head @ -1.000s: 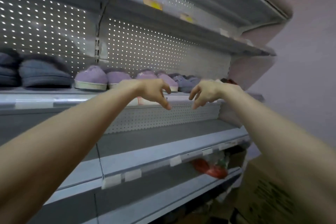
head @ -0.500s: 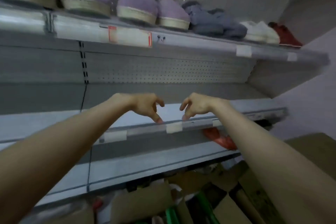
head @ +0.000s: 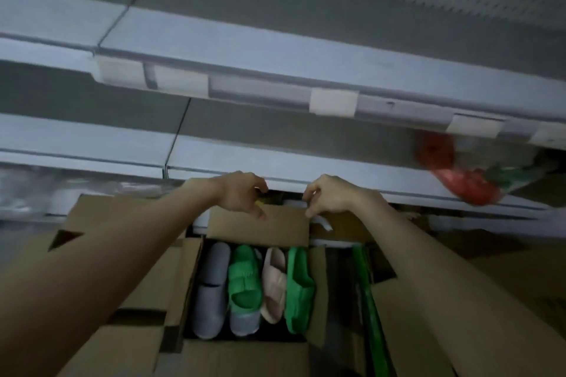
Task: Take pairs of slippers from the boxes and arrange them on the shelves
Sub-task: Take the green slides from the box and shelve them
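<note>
Head view has swung down in the last second, from the shelf of purple and grey slippers to an open cardboard box (head: 257, 231) on the floor, and both hands have come down with it. The left hand (head: 242, 193) and right hand (head: 332, 196) now hang side by side above the box's far flap. Their fingers are loosely curled, index fingers pointing down, and they hold nothing. Whether the fingertips touch the flap I cannot tell.

Inside the box, nearer the person than the hands, slippers stand on edge in a row. Grey slippers (head: 209, 309) sit at the box's left wall, then a green slipper (head: 243, 281), a beige slipper (head: 274, 285) and a second green slipper (head: 298, 288) at its right wall. Behind the box rise an upper shelf (head: 275, 49) and a lower shelf (head: 306, 159). A bag of red slippers (head: 459, 184) lies beyond the box's right side.

The work up on the shelf looks finished for now. The next step is probably a reach into the box, perhaps for the two green slippers, which the beige one separates.
</note>
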`<act>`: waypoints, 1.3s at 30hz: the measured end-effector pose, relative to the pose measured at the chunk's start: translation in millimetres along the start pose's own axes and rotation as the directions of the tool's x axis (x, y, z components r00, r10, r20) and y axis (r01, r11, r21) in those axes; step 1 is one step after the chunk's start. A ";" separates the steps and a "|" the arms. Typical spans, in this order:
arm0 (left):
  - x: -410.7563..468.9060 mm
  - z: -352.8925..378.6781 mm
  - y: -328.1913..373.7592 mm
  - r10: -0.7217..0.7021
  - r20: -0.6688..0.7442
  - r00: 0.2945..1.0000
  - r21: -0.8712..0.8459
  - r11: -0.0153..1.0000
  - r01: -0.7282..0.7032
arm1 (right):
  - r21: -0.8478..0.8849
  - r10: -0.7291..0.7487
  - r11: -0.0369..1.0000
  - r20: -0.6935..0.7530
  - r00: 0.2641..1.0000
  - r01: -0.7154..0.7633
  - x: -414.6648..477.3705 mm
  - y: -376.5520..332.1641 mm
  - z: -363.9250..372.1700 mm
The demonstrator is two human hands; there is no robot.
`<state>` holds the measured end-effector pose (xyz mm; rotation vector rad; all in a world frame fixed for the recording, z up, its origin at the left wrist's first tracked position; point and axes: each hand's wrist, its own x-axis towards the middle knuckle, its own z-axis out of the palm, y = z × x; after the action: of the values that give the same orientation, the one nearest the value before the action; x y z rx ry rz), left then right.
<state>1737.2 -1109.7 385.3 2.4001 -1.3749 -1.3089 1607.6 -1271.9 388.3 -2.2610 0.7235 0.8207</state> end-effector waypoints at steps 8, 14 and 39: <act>76.4 142.6 -73.5 -0.103 0.115 0.988 -0.193 0.973 0.124 | 0.142 0.073 0.986 0.117 0.990 -0.090 89.6 64.2 128.1; 125.3 242.4 -119.6 -0.129 0.147 0.981 -0.214 0.964 0.159 | 0.195 0.215 0.953 0.100 0.971 -0.231 141.8 118.1 227.3; 212.8 342.0 -176.3 -0.205 0.047 0.978 -0.115 0.971 0.210 | 0.014 0.210 0.977 0.111 0.971 -0.213 201.2 203.8 349.1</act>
<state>1662.8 -1052.7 -44.3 2.5047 -1.0412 -1.4411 1478.6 -1217.1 -40.9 -2.1216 0.9294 1.0209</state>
